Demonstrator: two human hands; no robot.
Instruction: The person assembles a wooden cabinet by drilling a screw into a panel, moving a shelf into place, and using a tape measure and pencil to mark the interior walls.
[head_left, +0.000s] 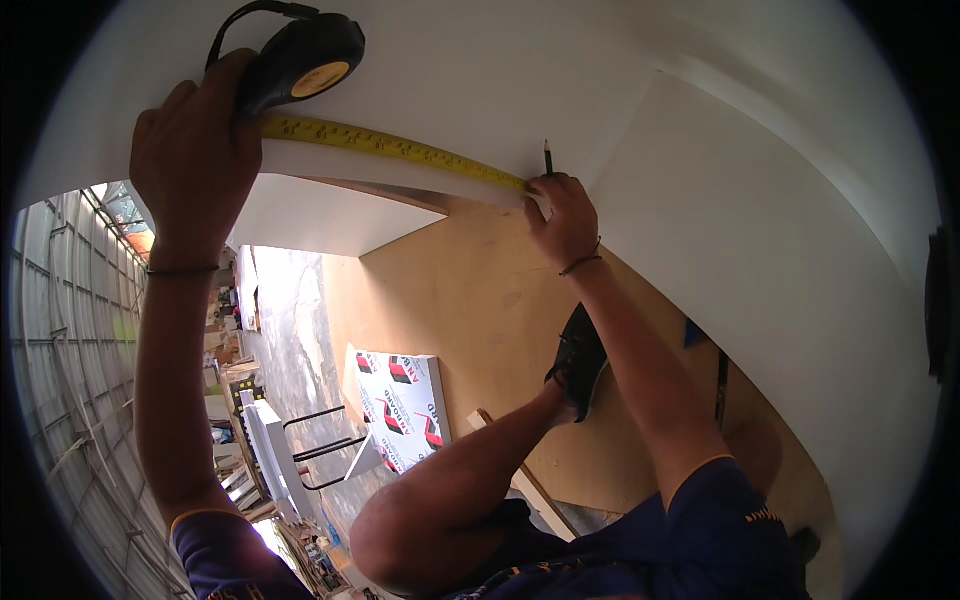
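My left hand (195, 150) is closed round a black tape measure (310, 60) with a wrist strap, up at the far left against a white panel (450, 60). From its case the yellow blade (390, 147) runs out to the right along the panel's edge. At the blade's other end my right hand (565, 215) pinches the tip near the inner corner, where a second white panel (740, 200) meets the first. A dark pencil (548, 157) sticks up from between the right fingers, its point upward.
My shoe (578, 360) rests on a brown wooden board (490, 290) below. A white panel piece (330, 215) projects under the tape. Lower left are a printed board (400, 410), a wooden strip (525, 475) and cluttered materials (240, 400) beside a corrugated metal wall (70, 350).
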